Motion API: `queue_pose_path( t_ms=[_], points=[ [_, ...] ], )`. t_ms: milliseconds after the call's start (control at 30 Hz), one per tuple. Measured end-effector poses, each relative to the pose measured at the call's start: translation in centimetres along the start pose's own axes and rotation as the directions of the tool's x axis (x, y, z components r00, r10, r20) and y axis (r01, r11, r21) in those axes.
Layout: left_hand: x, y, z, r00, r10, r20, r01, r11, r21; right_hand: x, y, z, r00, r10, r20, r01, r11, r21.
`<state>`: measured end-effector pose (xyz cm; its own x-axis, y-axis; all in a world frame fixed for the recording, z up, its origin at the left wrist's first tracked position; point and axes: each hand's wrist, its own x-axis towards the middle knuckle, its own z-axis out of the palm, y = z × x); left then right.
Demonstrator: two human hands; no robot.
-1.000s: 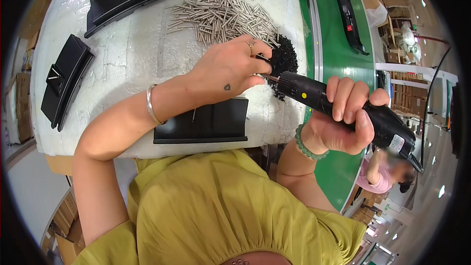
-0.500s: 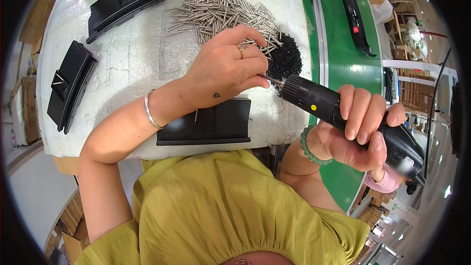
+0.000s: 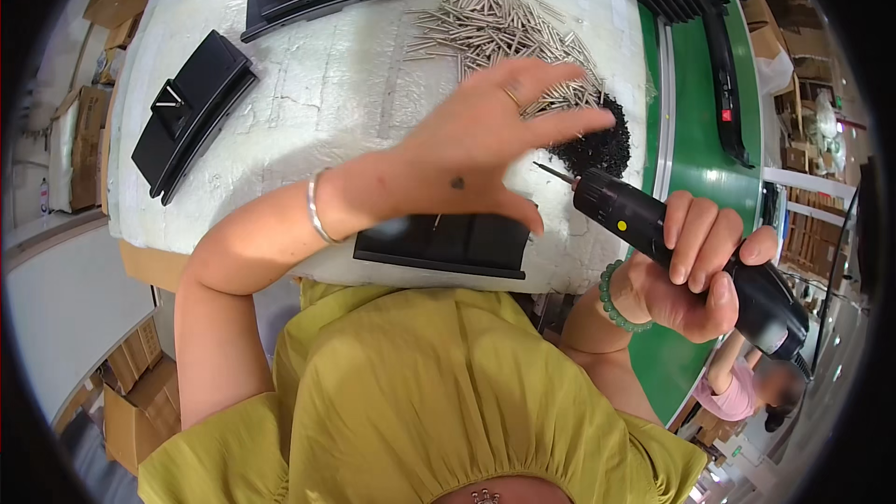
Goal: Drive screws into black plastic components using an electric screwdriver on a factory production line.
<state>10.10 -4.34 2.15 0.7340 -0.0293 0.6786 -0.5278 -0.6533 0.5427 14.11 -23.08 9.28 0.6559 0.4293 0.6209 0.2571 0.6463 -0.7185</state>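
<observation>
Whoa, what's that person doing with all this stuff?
A person's right hand grips a black power screwdriver. The left hand is spread open, holding nothing visible, near a pile of metal pins and a heap of tiny black pieces. A black plastic part lies partly hidden by that hand; two more parts lie farther off.

A factory workshop is indicated by piled metal pins (image 3: 499,33), heaped small black parts (image 3: 602,149), a powered screwdriver (image 3: 630,219), a long green surface (image 3: 695,131) at right, cardboard boxes (image 3: 135,425) at near left and 1 co-worker (image 3: 735,392) at right.
</observation>
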Motion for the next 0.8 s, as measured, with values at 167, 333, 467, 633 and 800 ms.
queue_pose_path(
  t_ms=[167, 333, 467, 633, 800],
  points=[
    [-1.9, -5.1, -5.8, 0.975, -0.179, 0.132, 0.107, 0.898, 0.426, 0.2, 0.1, -0.2, 1.000, -0.011, -0.014, 0.011, 1.000, 0.000],
    [-2.6, -7.1, -6.5, 0.944, -0.256, 0.210, 0.108, 0.837, 0.536, 0.2, 0.2, 0.5, 1.000, 0.013, 0.004, -0.013, 1.000, 0.026],
    [-2.5, -6.5, -6.8, 0.949, -0.219, 0.228, 0.076, 0.858, 0.507, 0.2, 0.2, 1.0, 1.000, 0.027, 0.009, -0.027, 1.000, 0.012],
    [-4.5, 0.3, -6.7, 0.949, -0.276, 0.154, 0.242, 0.948, 0.208, 0.1, 0.1, 1.1, 0.993, 0.095, 0.074, -0.094, 0.995, -0.023],
    [-6.8, 3.0, -4.8, 0.952, -0.265, 0.154, 0.248, 0.961, 0.123, -0.3, 0.5, 2.1, 0.984, 0.138, 0.115, -0.134, 0.990, -0.039]
  ],
)
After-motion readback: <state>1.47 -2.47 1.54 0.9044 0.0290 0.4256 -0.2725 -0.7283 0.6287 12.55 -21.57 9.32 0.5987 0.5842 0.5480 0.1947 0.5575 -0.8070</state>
